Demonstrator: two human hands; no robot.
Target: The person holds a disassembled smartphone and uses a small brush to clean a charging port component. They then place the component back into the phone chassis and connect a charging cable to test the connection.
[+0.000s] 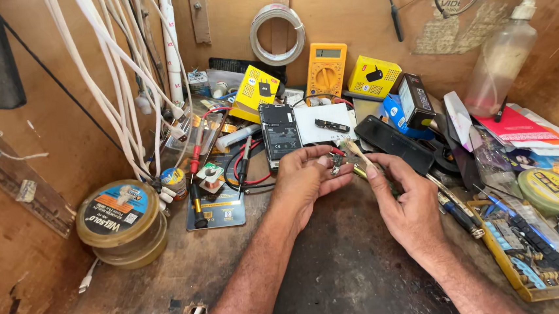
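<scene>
**Inspector:** Firstly, the surfaces. The workbench was dark, worn and stained wood, with rough brown board walls behind it. What did the hands hold?

**Assistant:** The left hand was curled, thumb and fingertips pinched shut on a small circuit part, dark with a speck of red at its top. It was too small to tell more. It sat above the bench, between the 2 hands and just in front of the opened phone.

**Inspector:** And the right hand?

**Assistant:** Closed around a thin brush with a pale handle and light tip. The tip lay right against the part; whether it touched, I could not tell.

**Inspector:** The phone's condition?

**Assistant:** It lay flat, back removed, dark internals showing, beside a white rectangular sheet that carried a small dark strip.

**Inspector:** Surroundings?

**Assistant:** A round, flat solder reel with a dull gold rim stood well to the left. A yellow multimeter leaned against the back wall, between 2 yellow boxes. A cloudy plastic dispenser bottle stood to the right. A yellow tray of small parts lay near the right wrist. White cables hung down on the left.
</scene>
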